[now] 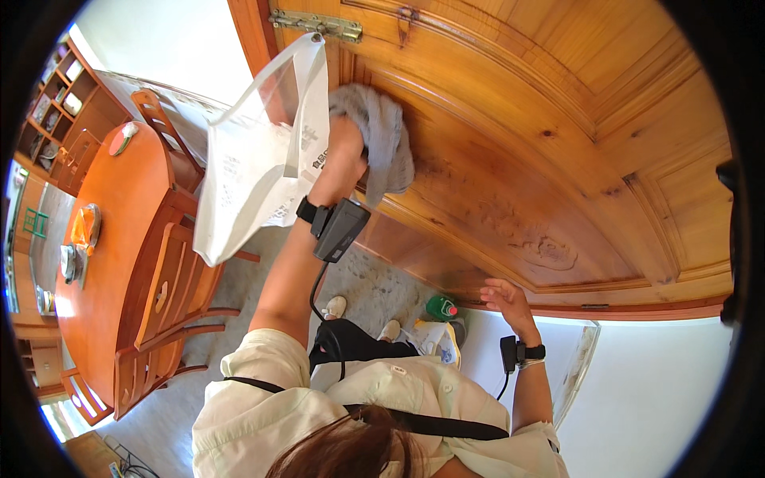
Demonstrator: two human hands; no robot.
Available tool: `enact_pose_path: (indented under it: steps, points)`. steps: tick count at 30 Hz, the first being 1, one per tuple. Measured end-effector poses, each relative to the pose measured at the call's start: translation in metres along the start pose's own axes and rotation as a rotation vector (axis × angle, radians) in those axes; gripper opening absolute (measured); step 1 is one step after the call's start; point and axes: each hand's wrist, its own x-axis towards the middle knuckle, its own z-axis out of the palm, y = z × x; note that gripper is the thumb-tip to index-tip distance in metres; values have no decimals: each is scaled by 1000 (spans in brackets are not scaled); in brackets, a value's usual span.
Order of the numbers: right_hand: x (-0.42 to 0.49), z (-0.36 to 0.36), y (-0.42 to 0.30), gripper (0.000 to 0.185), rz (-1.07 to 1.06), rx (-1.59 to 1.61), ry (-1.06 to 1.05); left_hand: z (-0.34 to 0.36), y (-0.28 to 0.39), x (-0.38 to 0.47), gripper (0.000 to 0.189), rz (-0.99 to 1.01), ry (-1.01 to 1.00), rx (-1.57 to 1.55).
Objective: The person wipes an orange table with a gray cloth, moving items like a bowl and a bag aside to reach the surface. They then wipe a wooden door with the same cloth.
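My left hand [348, 145] grips a grey cloth [391, 149] against the panelled wooden door [472, 185]. The cloth's folds hide most of the fingers. Beside that wrist a white plastic bag [245, 179] bearing printed writing hangs from the metal slide bolt [343, 27] on the door, and part of it overlaps the forearm. Lower down to the right, my right hand [507, 302] is raised near the door's edge, with nothing in it and its fingers loosely apart. Whether its fingertips touch the door, I cannot tell. Carved relief [547, 252] decorates the lower panel.
On the left stands an oval wooden dining table [140, 191] with wooden chairs [164, 287] around it. A green bottle [441, 307] with a red cap and a printed bag [435, 339] are on the floor near my feet. A white wall [645, 382] adjoins the door.
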Motion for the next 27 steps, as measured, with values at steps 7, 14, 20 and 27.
enact_pose_path:
  steps: [7,14,20,27]
  points:
    - [9,-5,3,35,-72,28,-13,39,35,-8,29,84,-87,23]
    - [24,-1,-6,34,-162,-54,-85,-6,-14,28,31,292,111,598]
    - [16,-9,2,35,-115,-27,-33,26,-19,15,23,430,-10,729]
    - [17,-7,-6,36,-219,-5,-154,122,-50,-80,13,635,-213,921]
